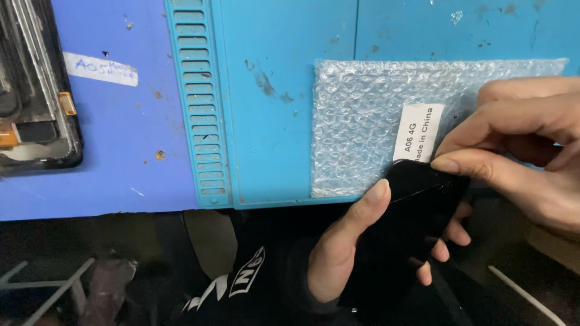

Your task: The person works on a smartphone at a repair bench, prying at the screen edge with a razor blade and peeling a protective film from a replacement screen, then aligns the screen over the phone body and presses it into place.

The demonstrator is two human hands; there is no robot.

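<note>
Head view, lower right: left hand (347,241) grips black phone screen (411,223) from below; right hand (531,151) pinches its upper edge at the bubble-wrap pouch (362,127). Best handled by edges, judged fragile. Surface: blue work mat (272,90), stained; 1 dismantled phone (36,90) upper left.
</note>
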